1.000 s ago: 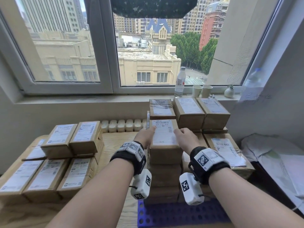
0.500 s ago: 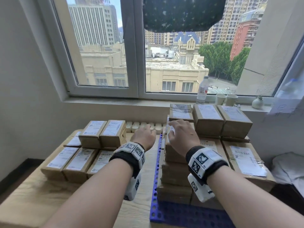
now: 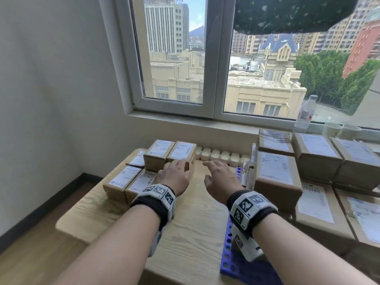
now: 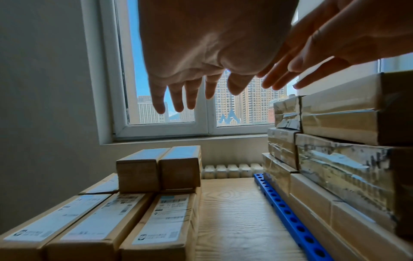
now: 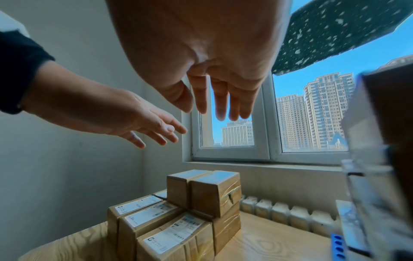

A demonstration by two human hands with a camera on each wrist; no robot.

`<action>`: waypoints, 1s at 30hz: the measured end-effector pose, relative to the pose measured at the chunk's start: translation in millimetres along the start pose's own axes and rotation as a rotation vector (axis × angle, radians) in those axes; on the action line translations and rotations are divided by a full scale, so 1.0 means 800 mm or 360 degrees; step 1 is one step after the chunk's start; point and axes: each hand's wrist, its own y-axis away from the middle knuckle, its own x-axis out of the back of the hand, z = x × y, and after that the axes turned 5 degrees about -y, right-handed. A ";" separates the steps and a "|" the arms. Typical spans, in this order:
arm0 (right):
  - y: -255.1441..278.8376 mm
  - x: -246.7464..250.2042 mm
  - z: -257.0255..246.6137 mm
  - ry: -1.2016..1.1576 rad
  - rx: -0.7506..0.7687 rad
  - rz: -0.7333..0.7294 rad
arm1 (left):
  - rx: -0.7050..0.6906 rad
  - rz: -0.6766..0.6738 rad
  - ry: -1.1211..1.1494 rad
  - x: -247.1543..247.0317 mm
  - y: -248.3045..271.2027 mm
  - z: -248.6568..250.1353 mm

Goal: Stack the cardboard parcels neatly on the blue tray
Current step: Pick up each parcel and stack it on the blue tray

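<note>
Cardboard parcels with white labels lie in a loose pile (image 3: 131,179) on the left of the wooden table; two more (image 3: 171,154) sit on top of it (image 4: 157,169) (image 5: 208,190). A taller stack of parcels (image 3: 275,171) stands on the blue perforated tray (image 3: 228,247) (image 4: 288,213) at the right. My left hand (image 3: 176,173) hovers with straight fingers (image 4: 176,98) over the near end of the upper right parcel, holding nothing. My right hand (image 3: 220,175) floats open (image 5: 223,104) above the bare table between pile and tray, empty.
A window sill behind the table carries a water bottle (image 3: 306,112) and two paper cups (image 3: 341,131). A cream radiator (image 3: 220,156) runs under the sill. The white wall closes the left side. Bare tabletop (image 3: 195,219) lies between the two groups of parcels.
Both hands have left the parcel on the tray stack and swung left toward the loose pile. The parcel stays on the stack. My view has turned left.
</note>
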 end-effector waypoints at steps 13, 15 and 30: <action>-0.115 -0.129 -0.112 -0.0001 -0.0184 -0.0142 | 0.0070 -0.0078 0.0245 0.023 -0.056 -0.184; -0.133 -0.150 -0.129 0.0012 -0.0214 -0.0165 | 0.0082 -0.0090 0.0320 0.024 -0.069 -0.213; -0.197 -0.231 -0.177 0.0022 -0.0470 -0.0189 | 0.0014 -0.0203 0.0399 -0.001 -0.131 -0.323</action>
